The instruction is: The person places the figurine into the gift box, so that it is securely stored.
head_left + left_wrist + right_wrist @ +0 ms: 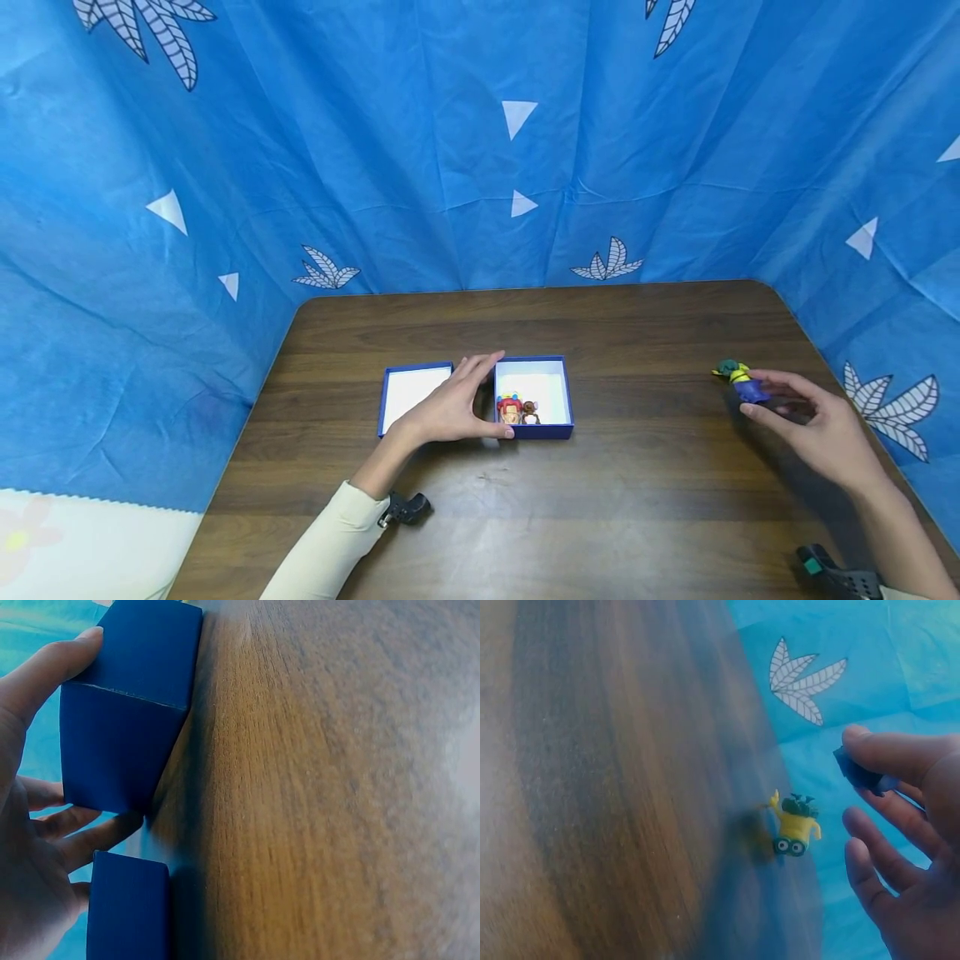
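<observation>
In the head view, my left hand (453, 408) spans the left side of an open blue box (555, 432), thumb on its front wall and fingers at its back edge. The left wrist view shows my thumb pressed on the box's blue outside (142, 652). Inside, a red toy figure (509, 409) and a small brown figure (530, 412) sit against the front wall. At the far right, my right hand (817, 421) pinches a purple-blue piece (751, 391) between thumb and fingers. Just beyond it is a yellow-and-green toy figure (796, 825) with round eyes; whether they are joined is unclear.
A shallow blue lid (412, 392), white inside, lies left of the box, partly behind my left hand. The brown wooden table (600, 508) meets a blue patterned curtain (480, 167) at the back and sides.
</observation>
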A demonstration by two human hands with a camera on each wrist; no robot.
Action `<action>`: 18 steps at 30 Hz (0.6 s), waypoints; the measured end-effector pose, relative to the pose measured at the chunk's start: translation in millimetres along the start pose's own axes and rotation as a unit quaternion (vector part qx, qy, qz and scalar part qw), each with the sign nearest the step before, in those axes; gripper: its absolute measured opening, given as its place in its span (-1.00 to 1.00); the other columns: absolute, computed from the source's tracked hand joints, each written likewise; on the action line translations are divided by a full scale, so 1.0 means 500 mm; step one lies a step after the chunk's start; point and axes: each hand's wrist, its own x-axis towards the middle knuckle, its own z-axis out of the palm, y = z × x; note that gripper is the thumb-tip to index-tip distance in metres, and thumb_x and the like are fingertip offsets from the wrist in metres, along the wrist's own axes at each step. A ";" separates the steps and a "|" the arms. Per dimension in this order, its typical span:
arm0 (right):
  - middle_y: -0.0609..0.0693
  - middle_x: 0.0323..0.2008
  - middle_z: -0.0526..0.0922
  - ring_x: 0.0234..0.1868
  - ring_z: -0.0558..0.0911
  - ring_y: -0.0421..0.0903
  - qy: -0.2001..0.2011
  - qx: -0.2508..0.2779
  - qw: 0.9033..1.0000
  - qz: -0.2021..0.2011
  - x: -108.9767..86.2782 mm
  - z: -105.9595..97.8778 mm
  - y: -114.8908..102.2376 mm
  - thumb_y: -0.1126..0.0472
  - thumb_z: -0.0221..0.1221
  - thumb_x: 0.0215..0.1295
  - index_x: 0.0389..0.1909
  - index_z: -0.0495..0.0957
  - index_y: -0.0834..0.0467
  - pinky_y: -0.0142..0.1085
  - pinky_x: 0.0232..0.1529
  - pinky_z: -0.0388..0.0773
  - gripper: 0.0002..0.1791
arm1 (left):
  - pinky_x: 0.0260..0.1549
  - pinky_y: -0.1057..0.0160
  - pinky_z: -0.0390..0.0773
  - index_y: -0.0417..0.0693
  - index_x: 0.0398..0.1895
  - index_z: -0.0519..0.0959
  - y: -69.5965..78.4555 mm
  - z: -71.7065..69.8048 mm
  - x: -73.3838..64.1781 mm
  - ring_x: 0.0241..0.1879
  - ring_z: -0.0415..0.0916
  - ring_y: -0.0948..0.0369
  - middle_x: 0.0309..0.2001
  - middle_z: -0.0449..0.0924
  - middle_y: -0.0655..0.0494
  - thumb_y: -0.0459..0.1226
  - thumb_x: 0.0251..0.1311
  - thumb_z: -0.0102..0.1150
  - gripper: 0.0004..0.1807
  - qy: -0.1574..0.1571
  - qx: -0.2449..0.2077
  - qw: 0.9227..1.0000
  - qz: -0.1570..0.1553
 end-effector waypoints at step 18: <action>-0.58 -0.06 0.62 -0.13 0.62 -0.64 0.024 0.046 0.998 0.037 0.000 0.006 0.001 0.42 0.50 0.24 0.23 0.59 0.29 -0.79 -0.10 0.51 -0.46 | 0.49 -0.38 0.39 0.34 0.79 -0.07 0.002 -0.002 -0.001 0.72 0.09 -0.08 0.69 0.13 0.11 0.44 -0.01 0.51 0.38 -0.002 0.006 1.000 -0.002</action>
